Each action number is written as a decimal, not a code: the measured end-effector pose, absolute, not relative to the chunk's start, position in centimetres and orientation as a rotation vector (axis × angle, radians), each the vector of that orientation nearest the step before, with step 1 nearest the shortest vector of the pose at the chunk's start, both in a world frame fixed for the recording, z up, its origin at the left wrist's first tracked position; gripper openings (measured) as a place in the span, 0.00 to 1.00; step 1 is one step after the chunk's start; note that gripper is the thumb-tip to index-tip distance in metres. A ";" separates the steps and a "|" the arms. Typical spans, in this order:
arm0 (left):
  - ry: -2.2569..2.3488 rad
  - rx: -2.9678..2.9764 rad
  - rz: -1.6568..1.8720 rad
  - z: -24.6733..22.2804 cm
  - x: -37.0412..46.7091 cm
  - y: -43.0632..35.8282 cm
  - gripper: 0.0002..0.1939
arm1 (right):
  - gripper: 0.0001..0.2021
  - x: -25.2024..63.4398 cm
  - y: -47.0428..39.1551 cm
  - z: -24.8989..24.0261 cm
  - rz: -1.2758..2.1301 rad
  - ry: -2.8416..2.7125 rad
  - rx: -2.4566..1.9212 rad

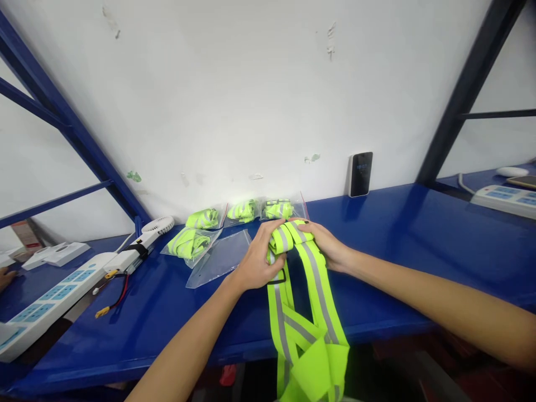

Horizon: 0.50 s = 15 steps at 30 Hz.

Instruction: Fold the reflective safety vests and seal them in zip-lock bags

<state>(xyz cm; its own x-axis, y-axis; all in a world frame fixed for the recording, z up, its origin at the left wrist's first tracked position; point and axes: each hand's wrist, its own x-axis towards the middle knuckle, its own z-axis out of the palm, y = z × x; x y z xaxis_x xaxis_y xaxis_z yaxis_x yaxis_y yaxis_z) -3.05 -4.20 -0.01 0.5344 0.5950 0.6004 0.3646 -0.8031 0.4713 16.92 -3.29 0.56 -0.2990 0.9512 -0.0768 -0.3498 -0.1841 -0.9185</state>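
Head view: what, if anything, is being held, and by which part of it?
The yellow-green reflective strap, by its folded top section: the left hand on its left side, the right hand on its right.

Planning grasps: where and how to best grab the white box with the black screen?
Likely by both side edges, about mid-height, coming from the front and slightly above. The box stands upright on the table, taller than wide, with nothing against either side; its back is close to the wall, so there seems little room behind.
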 end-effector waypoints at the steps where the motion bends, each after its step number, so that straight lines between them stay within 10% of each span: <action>1: 0.832 2.481 1.166 -0.1 -3.0 -4.0 0.32 | 0.12 17.0 -3.1 0.4 1.672 -1.049 -0.856; 9: 1.018 1.744 1.519 -0.9 -2.1 -2.9 0.16 | 0.38 17.2 -3.6 -0.2 1.766 -1.368 -0.670; 15: 1.041 1.611 1.586 -0.3 -2.2 -2.9 0.26 | 0.29 17.1 -2.6 -1.0 1.443 -1.615 -0.758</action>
